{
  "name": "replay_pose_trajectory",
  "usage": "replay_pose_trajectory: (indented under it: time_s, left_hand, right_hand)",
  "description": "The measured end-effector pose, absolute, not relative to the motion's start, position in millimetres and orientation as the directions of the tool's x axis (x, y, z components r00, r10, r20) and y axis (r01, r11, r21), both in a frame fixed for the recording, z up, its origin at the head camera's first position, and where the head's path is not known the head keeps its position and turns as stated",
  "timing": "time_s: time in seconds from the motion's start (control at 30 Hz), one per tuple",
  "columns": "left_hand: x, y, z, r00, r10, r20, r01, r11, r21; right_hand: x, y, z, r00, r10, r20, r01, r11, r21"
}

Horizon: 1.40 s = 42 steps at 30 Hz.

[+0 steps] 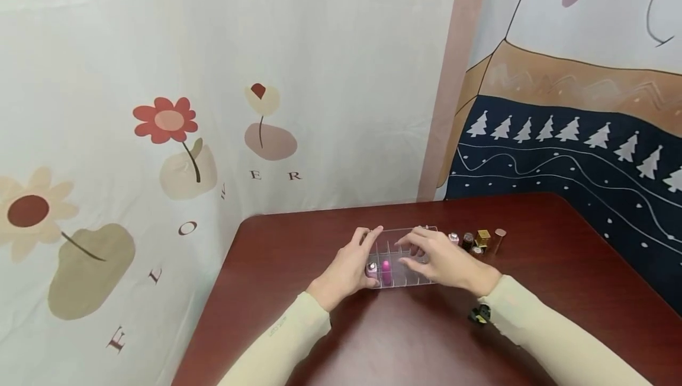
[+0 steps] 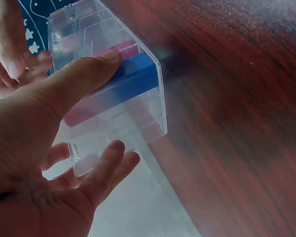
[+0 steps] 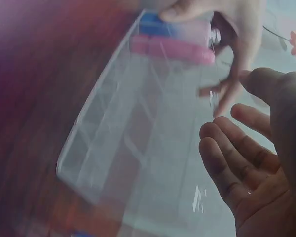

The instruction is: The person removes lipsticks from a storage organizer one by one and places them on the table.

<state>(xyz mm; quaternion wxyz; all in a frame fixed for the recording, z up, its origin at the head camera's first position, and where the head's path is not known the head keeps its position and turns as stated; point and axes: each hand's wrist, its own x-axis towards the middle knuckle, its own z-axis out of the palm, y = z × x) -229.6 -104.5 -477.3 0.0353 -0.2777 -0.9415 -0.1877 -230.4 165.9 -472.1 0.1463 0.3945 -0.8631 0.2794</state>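
A clear plastic organizer [image 3: 123, 133] with dividers sits on the table. My left hand [image 1: 343, 267] grips its left end, thumb pressed on the near wall and fingers round the far side. Behind that thumb, inside the left end, is a small blue-and-pink bottle [image 2: 118, 89] with a silvery top. Beside it stands a bright pink tube [image 3: 172, 51]. My right hand [image 1: 439, 259] hovers over the organizer's right part, fingers spread and slightly bent, holding nothing. In the right wrist view its fingertips [image 3: 212, 148] overlap the organizer's edge.
Right of the organizer stand several small cosmetics: a pale bottle [image 1: 453, 237], a dark one [image 1: 467, 241], a gold-capped one [image 1: 483, 238] and a slim tube [image 1: 499, 241]. Printed curtains [image 1: 346, 78] hang behind the reddish-brown table [image 1: 288, 250].
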Motion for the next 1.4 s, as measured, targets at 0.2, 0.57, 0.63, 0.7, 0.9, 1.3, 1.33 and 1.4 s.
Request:
replay_pose_trajectory:
  time_s: [0.2, 0.57, 0.63, 0.7, 0.9, 1.3, 1.33, 1.4]
  left_hand:
    - [-224.2, -98.9, -478.8, -0.827, 0.527, 0.194, 0.562, 0.767, 0.311]
    - [-217.5, -105.5, -481.5, -0.83, 0.52, 0.2, 0.557, 0.769, 0.313]
    - [-216.3, -106.5, -483.7, -0.832, 0.519, 0.194, 0.554, 0.769, 0.317]
    - [-215.7, -107.3, -485.1, -0.833, 0.52, 0.19, 0.553, 0.768, 0.323]
    - [-219.1, -109.7, -482.9, -0.845, 0.502, 0.182, 0.534, 0.775, 0.337]
    - [-226.6, -105.8, -478.7, -0.857, 0.495, 0.146, 0.511, 0.777, 0.366]
    - [-227.3, -105.4, -478.1, -0.856, 0.495, 0.149, 0.513, 0.776, 0.367]
    - [-228.4, -104.6, -477.1, -0.855, 0.494, 0.155, 0.514, 0.776, 0.366]
  right_hand:
    - [-234.4, 143.9, -480.4, -0.632, -0.646, 0.428, -0.774, 0.503, -0.385]
    - [-231.6, 116.9, -498.5, -0.61, -0.678, 0.412, -0.785, 0.442, -0.435]
    - [-230.1, 115.1, -501.5, -0.605, -0.686, 0.405, -0.788, 0.441, -0.43]
    - [-228.8, 114.4, -503.7, -0.603, -0.69, 0.401, -0.79, 0.445, -0.422]
    - [-228.9, 116.7, -504.5, -0.596, -0.691, 0.409, -0.797, 0.445, -0.409]
    - [-231.3, 128.8, -503.2, -0.627, -0.662, 0.411, -0.773, 0.46, -0.437]
    - [-231.8, 129.4, -503.0, -0.627, -0.66, 0.413, -0.773, 0.461, -0.436]
    - [-232.9, 130.0, -502.8, -0.629, -0.659, 0.413, -0.771, 0.46, -0.441]
